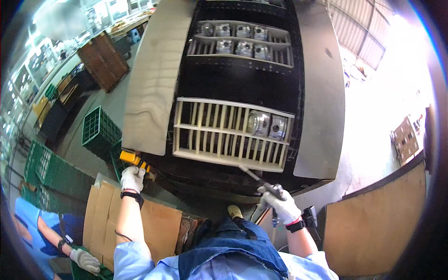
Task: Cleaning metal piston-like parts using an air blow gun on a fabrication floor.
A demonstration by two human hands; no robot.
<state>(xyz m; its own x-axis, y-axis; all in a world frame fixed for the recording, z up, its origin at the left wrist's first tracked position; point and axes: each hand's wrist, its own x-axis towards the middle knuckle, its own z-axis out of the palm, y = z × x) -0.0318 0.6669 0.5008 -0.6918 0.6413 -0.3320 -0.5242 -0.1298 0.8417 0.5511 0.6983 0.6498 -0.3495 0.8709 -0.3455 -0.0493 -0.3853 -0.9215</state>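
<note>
Nearest, a blue apron (228, 256) at the lower edge. Beyond, right hand (283, 208) wrapped round a gun (267, 186), nozzle slanting up-left to the white rack's (210, 157) near rail. Rack's long axis crosswise; two pistons (259, 123) at its right end, far row, ahead of the right hand, the nearer one. Left hand (133, 179) at a yellow block (129, 157), unclear whether clamped or resting.
</note>
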